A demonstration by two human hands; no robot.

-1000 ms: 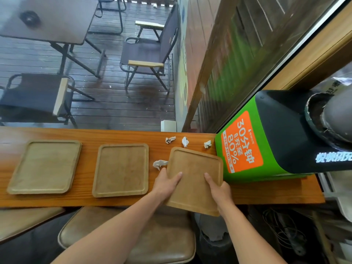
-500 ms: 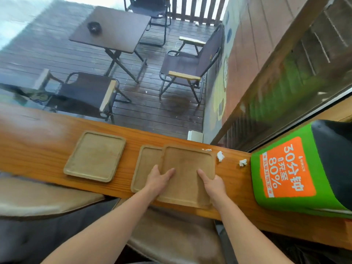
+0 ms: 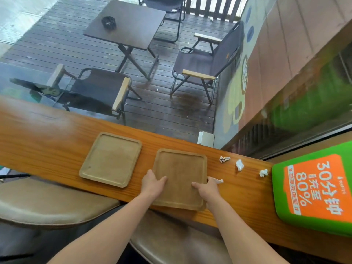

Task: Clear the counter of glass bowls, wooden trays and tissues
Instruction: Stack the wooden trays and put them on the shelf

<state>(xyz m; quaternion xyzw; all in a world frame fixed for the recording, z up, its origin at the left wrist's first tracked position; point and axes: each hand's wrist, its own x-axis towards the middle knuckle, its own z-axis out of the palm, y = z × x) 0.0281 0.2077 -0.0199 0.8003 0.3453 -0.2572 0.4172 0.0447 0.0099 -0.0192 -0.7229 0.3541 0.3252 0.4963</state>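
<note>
Left hand (image 3: 153,184): grip on tray (image 3: 180,178), near-left edge.
Right hand (image 3: 207,190): grip on its near-right edge.
Counter (image 3: 47,134): under both.

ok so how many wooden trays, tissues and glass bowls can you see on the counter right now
wooden trays: 2
crumpled tissues: 4
glass bowls: 0
total: 6

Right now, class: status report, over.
Left hand and right hand grip stacked wooden tray. Second tray beside it. Crumpled tissues remain on counter.
</note>
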